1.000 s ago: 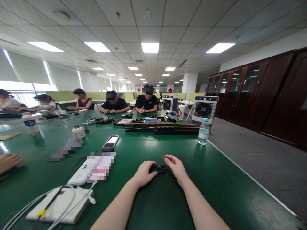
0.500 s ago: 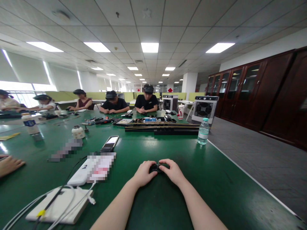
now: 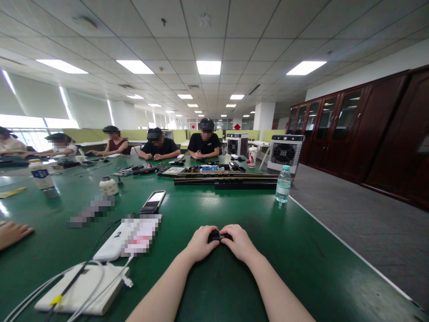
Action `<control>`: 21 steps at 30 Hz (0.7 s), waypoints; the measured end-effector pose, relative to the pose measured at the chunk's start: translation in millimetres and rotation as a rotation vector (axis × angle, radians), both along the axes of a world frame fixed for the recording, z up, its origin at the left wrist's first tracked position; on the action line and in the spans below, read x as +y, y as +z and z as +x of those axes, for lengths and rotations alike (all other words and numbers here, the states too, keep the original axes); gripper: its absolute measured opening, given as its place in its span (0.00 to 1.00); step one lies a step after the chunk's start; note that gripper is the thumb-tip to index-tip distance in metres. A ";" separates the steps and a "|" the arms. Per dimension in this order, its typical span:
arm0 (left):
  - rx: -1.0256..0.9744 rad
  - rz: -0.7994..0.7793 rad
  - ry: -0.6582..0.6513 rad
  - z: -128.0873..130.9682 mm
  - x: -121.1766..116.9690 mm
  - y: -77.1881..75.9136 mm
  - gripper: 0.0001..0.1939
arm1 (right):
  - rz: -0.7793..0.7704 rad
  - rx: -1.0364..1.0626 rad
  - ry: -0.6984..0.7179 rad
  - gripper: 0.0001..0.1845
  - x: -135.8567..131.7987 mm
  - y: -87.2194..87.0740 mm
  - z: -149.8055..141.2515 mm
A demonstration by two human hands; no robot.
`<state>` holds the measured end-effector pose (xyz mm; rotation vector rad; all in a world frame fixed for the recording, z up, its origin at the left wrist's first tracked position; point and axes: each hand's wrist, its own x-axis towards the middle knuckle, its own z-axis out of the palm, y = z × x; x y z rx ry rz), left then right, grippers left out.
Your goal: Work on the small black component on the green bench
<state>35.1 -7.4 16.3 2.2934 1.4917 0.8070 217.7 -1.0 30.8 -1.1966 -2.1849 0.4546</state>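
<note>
A small black object (image 3: 219,235) lies between my two hands, low over the green table; its kind is too small to make out. My left hand (image 3: 202,243) is closed on its left end, with thumb in front and fingers behind. On the other end, my right hand (image 3: 238,241) grips it with thumb and fingers. Much of the object is hidden behind my fingers. Both forearms reach in from the bottom edge.
The green table (image 3: 295,259) extends around me. A water bottle (image 3: 283,184) stands ahead right. To my left are a phone (image 3: 153,202), a white power bank (image 3: 110,241) and a white box (image 3: 82,290) with cables. Another person's hand (image 3: 15,233) rests far left. Black trays (image 3: 246,183) lie ahead.
My right hand's fingers have come down and closed further around the right end of the black object. My left hand has stayed nearly still.
</note>
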 end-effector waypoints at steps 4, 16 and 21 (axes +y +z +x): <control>0.007 0.001 0.000 0.2 0.3 -0.4 0.20 | 0.006 -0.023 -0.001 0.10 -1.4 1.5 0.1; 0.012 -0.005 0.003 1.3 -1.6 2.5 0.20 | -0.079 0.000 -0.049 0.10 -2.0 -0.5 -0.3; 0.014 0.012 -0.003 1.0 -2.0 3.1 0.19 | -0.173 0.147 -0.033 0.16 1.1 -4.5 2.3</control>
